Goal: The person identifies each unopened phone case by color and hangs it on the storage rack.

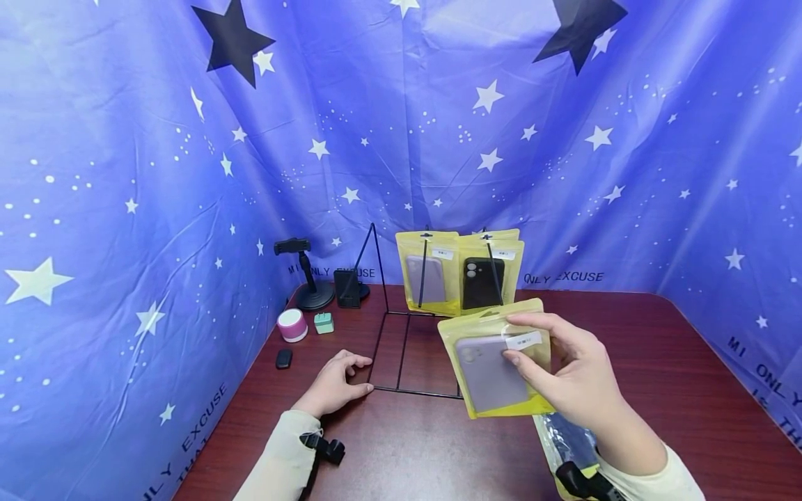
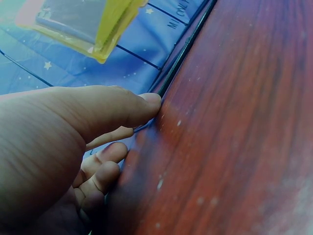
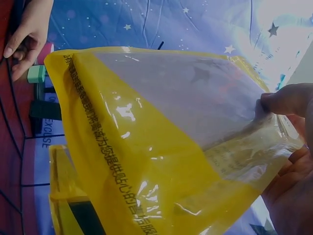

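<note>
My right hand (image 1: 583, 379) pinches a yellow-edged clear bag (image 3: 122, 127) by its edge, thumb on the front face. Inside the bag is a pale purple phone case (image 1: 491, 372), held up over the front right of a black wire display rack (image 1: 398, 362). My left hand (image 1: 338, 383) grips that rack at its front left corner; in the left wrist view the thumb (image 2: 122, 107) lies against the wire. On the rack's hooks hang bagged phone cases: a purple one (image 1: 429, 278) on the left and a black one (image 1: 479, 289) on the right, with another bag behind it.
At the back left stand a black phone stand (image 1: 307, 278) and a small black upright block (image 1: 347, 289). Nearer are a pink-and-white round jar (image 1: 292, 325), a mint charger plug (image 1: 324, 323) and a small black fob (image 1: 284, 359). Another bag (image 1: 567, 442) lies beneath my right forearm.
</note>
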Action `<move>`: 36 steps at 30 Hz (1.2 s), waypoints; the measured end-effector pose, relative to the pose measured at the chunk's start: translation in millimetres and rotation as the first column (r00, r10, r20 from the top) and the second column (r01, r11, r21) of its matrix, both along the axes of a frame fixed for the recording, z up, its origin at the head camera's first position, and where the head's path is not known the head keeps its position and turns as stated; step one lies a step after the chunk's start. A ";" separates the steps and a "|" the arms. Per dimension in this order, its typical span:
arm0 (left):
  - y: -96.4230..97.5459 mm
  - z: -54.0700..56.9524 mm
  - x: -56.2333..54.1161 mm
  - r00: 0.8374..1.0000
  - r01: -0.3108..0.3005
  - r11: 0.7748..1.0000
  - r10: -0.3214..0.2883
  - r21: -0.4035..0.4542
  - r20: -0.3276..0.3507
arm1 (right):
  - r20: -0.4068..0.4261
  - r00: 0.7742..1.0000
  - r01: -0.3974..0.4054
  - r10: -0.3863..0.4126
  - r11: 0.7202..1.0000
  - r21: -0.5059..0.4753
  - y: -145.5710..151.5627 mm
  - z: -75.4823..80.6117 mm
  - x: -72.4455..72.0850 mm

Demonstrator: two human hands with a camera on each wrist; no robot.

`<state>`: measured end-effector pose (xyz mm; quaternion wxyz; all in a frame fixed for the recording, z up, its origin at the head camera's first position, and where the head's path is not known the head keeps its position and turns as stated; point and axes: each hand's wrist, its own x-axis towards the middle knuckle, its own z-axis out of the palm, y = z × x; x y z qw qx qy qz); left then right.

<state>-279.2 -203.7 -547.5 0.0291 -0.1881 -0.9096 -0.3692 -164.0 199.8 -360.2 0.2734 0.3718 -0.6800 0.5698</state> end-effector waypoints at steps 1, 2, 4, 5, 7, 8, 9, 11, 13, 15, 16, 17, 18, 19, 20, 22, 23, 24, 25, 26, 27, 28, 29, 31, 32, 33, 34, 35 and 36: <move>0.0 0.0 0.0 1.000 0.001 1.000 -0.001 0.002 0.000 | 0.001 1.000 -0.002 0.002 1.000 -0.001 -0.9 -0.3 -0.1; 0.0 -0.1 -0.1 1.000 0.002 1.000 -0.002 0.005 -0.001 | 0.003 1.000 -0.004 0.004 1.000 -0.002 -1.7 -0.6 -0.1; 0.1 0.1 -0.1 1.000 0.005 1.000 -0.005 0.009 -0.007 | 0.005 1.000 -0.014 0.014 1.000 -0.007 -3.3 -1.1 -0.2; 0.0 0.2 0.0 1.000 0.006 1.000 -0.006 0.011 -0.011 | 0.004 1.000 -0.017 0.018 1.000 -0.009 -4.2 -1.3 -0.4; -0.1 0.2 -0.2 1.000 0.006 1.000 -0.006 0.009 -0.013 | 0.003 1.000 -0.022 0.022 1.000 -0.009 -5.9 -1.9 -0.7; -0.2 0.1 -0.1 1.000 0.009 1.000 -0.009 0.008 -0.018 | 0.001 1.000 -0.017 0.017 1.000 -0.004 -6.8 -2.3 -0.6; -0.3 0.1 -0.1 1.000 0.010 1.000 -0.010 0.006 -0.017 | -0.003 1.000 -0.008 0.008 1.000 0.002 -7.8 -2.6 -0.6; -0.6 0.3 0.1 1.000 0.008 1.000 -0.008 0.001 -0.009 | -0.011 1.000 0.010 -0.009 1.000 0.015 -9.8 -3.3 -0.2; -0.7 0.5 0.2 1.000 0.009 1.000 -0.009 -0.002 -0.009 | -0.015 1.000 0.012 -0.012 1.000 0.021 -12.1 -4.1 0.0; -0.6 0.8 0.3 1.000 0.010 1.000 -0.010 -0.002 -0.010 | -0.021 1.000 0.012 -0.011 1.000 0.026 -14.6 -5.0 0.1; -0.5 1.0 0.4 1.000 0.008 1.000 -0.008 -0.003 -0.009 | -0.026 1.000 0.014 -0.014 0.999 0.030 -15.7 -5.6 -0.3; -0.5 0.8 0.1 1.000 0.007 1.000 -0.007 -0.004 -0.010 | -0.031 0.999 0.015 -0.014 0.999 0.036 -17.0 -6.2 -0.7; -0.4 0.8 0.0 1.000 0.005 1.000 -0.005 -0.004 -0.007 | -0.037 0.999 0.023 -0.022 0.999 0.044 -18.1 -6.8 -1.2; -0.2 0.8 0.1 1.000 0.005 1.000 -0.005 -0.003 -0.004 | -0.043 0.999 0.034 -0.032 0.998 0.053 -19.3 -7.4 -1.8; -0.1 0.8 -0.1 1.000 0.002 1.000 -0.001 -0.003 0.002 | -0.049 0.998 0.047 -0.044 0.997 0.064 -20.4 -8.0 -2.4; 0.1 0.8 -0.1 1.000 -0.006 1.000 0.006 -0.001 0.013 | -0.059 0.996 0.070 -0.065 0.994 0.083 -22.5 -8.9 -3.3; 0.3 0.6 -0.1 1.000 -0.006 1.000 0.006 0.001 0.016 | -0.057 0.996 0.069 -0.065 0.994 0.087 -23.8 -9.0 -3.4; 0.5 0.7 0.1 1.000 -0.007 1.000 0.007 0.003 0.018 | -0.056 0.996 0.071 -0.066 0.993 0.091 -24.9 -9.1 -3.3; 0.6 0.6 0.1 1.000 -0.007 1.000 0.007 0.004 0.017 | -0.055 0.996 0.071 -0.066 0.993 0.095 -26.1 -9.1 -3.3; 0.6 0.4 0.1 1.000 -0.008 1.000 0.008 0.003 0.015 | -0.048 0.997 0.066 -0.061 0.993 0.096 -27.6 -9.0 -3.0; 0.6 0.5 0.1 1.000 -0.008 1.000 0.008 0.003 0.015 | -0.042 0.998 0.058 -0.055 0.994 0.095 -29.1 -8.8 -3.1; 0.6 0.4 0.0 1.000 -0.007 1.000 0.007 0.003 0.015 | -0.034 0.998 0.047 -0.044 0.995 0.092 -30.6 -8.6 -3.2; 0.5 0.3 -0.1 1.000 -0.007 1.000 0.007 0.001 0.014 | -0.026 0.999 0.038 -0.036 0.995 0.092 -32.1 -8.6 -3.4; 0.2 0.4 -0.4 1.000 -0.003 1.000 0.003 0.000 0.011 | -0.011 1.000 0.027 -0.026 0.995 0.092 -34.9 -8.8 -4.4; 0.1 0.2 -0.4 1.000 0.003 1.000 -0.003 -0.002 0.002 | 0.001 1.000 0.020 -0.020 0.995 0.094 -36.5 -9.0 -4.8; 0.0 0.4 -0.5 1.000 0.004 1.000 -0.004 -0.003 0.001 | 0.007 1.000 0.018 -0.019 0.995 0.096 -37.8 -9.2 -5.7; -0.1 0.3 -0.6 1.000 0.007 1.000 -0.007 -0.002 -0.003 | 0.017 1.000 0.014 -0.016 0.995 0.099 -39.0 -9.4 -6.2; -0.1 0.4 -0.6 1.000 0.008 1.000 -0.008 -0.004 -0.006 | 0.029 0.999 0.010 -0.013 0.995 0.101 -40.2 -9.8 -6.7; 0.0 0.5 -0.7 1.000 0.010 1.000 -0.010 -0.003 -0.009 | 0.039 0.999 0.011 -0.015 0.994 0.105 -41.3 -10.2 -7.2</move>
